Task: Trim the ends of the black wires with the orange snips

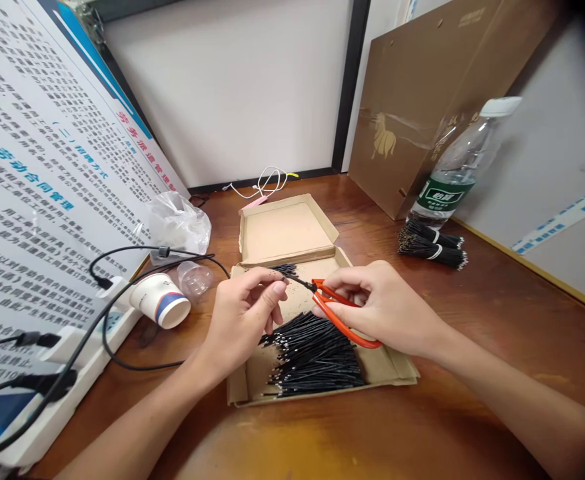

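Above an open cardboard box [255, 383], my left hand [245, 317] pinches a black wire between thumb and forefinger; most of it is hidden by the fingers. My right hand [382, 303] grips scissors [345, 325] with red handles. Their dark blades point left and reach the left fingertips. Below both hands, many short black wires [317, 357] with pale metallic ends lie side by side in the box. A smaller group of black wires [286, 269] rests farther back in it, partly behind my left hand. Tiny dark bits are scattered on the cardboard between the groups.
Two tied wire bundles [430, 245] lie at the right by a plastic water bottle [445, 177]. At left are a paper cup [160, 300], a clear plastic cup [195, 280], a plastic bag [180, 227] and a power strip [67, 393] with black cables. A white cable [270, 179] lies behind.
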Demonstrator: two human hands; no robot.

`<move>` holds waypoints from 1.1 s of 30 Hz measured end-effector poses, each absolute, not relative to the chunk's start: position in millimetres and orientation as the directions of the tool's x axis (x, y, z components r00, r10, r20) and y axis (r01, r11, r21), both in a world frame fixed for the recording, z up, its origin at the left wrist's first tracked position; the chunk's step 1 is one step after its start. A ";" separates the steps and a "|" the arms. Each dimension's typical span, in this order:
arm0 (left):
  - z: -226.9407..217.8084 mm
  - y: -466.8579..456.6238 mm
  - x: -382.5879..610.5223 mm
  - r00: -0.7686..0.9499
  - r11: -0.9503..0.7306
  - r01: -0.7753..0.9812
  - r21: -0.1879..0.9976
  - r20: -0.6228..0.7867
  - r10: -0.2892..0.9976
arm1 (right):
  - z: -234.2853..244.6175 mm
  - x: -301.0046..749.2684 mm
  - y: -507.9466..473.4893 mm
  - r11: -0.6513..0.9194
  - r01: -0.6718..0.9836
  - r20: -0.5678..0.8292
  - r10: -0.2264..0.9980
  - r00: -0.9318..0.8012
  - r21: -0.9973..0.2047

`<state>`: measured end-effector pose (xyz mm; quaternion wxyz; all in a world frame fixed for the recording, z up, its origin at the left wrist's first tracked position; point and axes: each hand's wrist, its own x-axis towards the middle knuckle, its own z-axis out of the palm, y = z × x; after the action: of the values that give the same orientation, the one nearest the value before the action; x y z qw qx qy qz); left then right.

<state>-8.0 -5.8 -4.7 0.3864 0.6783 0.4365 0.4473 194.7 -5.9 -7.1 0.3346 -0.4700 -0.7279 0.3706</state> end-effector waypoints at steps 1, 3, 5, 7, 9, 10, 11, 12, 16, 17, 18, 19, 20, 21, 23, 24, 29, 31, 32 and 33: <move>-4.2 -6.0 -7.8 0.218 -0.324 0.245 0.914 0.274 0.937 | -6.8 194.6 -5.9 0.289 0.437 0.143 0.931 -0.337 -0.852; -3.4 -6.2 -7.6 0.219 -0.333 0.244 0.911 0.283 0.934 | -6.4 194.6 -6.0 0.306 0.438 0.158 0.926 -0.342 -0.845; -2.8 -6.2 -7.6 0.224 -0.339 0.243 0.909 0.287 0.931 | -6.3 195.0 -6.0 0.325 0.440 0.177 0.922 -0.345 -0.837; -2.9 -6.3 -7.8 0.228 -0.339 0.240 0.910 0.287 0.931 | -6.4 195.8 -6.3 0.337 0.443 0.189 0.919 -0.345 -0.831; -3.4 -6.5 -8.1 0.230 -0.338 0.237 0.911 0.285 0.931 | -6.4 196.6 -7.1 0.340 0.445 0.192 0.919 -0.344 -0.828; -3.8 -6.6 -8.2 0.232 -0.337 0.236 0.911 0.285 0.930 | -6.2 196.9 -7.6 0.341 0.446 0.192 0.919 -0.344 -0.827; -4.1 -6.6 -8.4 0.234 -0.338 0.235 0.911 0.284 0.930 | -5.9 197.1 -8.2 0.343 0.447 0.193 0.918 -0.346 -0.826; -4.5 -6.6 -8.5 0.237 -0.338 0.236 0.911 0.283 0.929 | -5.6 197.1 -8.7 0.345 0.449 0.194 0.917 -0.349 -0.824; -5.1 -6.0 -8.9 0.245 -0.343 0.250 0.906 0.283 0.927 | -4.4 196.7 -8.6 0.374 0.474 0.211 0.908 -0.362 -0.797; -5.1 -5.7 -9.0 0.246 -0.348 0.256 0.902 0.287 0.926 | -4.3 196.7 -8.3 0.389 0.484 0.222 0.903 -0.367 -0.784; -5.1 -5.5 -9.1 0.247 -0.354 0.263 0.898 0.292 0.924 | -4.3 196.7 -7.9 0.409 0.498 0.240 0.898 -0.369 -0.765; -5.2 -5.2 -9.2 0.250 -0.360 0.271 0.893 0.296 0.922 | -4.4 197.0 -7.5 0.435 0.514 0.265 0.890 -0.371 -0.740; -5.2 -5.0 -9.4 0.253 -0.366 0.279 0.888 0.299 0.920 | -4.6 197.3 -7.2 0.460 0.531 0.290 0.881 -0.374 -0.712; -5.4 -4.9 -9.6 0.257 -0.369 0.287 0.884 0.301 0.919 | -4.7 197.7 -7.0 0.484 0.547 0.315 0.871 -0.378 -0.683; -5.6 -4.7 -10.0 0.263 -0.374 0.296 0.879 0.301 0.917 | -5.0 198.5 -6.8 0.522 0.571 0.354 0.852 -0.386 -0.634; -5.7 -4.7 -10.2 0.265 -0.375 0.297 0.878 0.301 0.916 | -5.2 198.9 -6.8 0.533 0.578 0.367 0.846 -0.387 -0.618; -5.3 -4.7 -10.6 0.272 -0.367 0.287 0.885 0.292 0.917 | -5.9 198.3 -7.1 0.539 0.584 0.394 0.843 -0.367 -0.607; -5.2 -4.7 -10.6 0.274 -0.361 0.283 0.889 0.285 0.918 | -6.0 197.8 -7.6 0.525 0.578 0.393 0.851 -0.348 -0.625; -5.2 -4.7 -10.7 0.274 -0.359 0.281 0.890 0.284 0.919 | -5.9 197.7 -7.8 0.520 0.576 0.393 0.854 -0.342 -0.630; -5.3 -4.6 -10.8 0.275 -0.358 0.281 0.891 0.283 0.919 | -5.8 197.8 -8.1 0.519 0.575 0.390 0.855 -0.342 -0.632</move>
<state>-10.8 -4.6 -5.3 0.3744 0.7051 0.4254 0.4262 197.8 -8.1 -5.8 0.3562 -0.4495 -0.7954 0.1961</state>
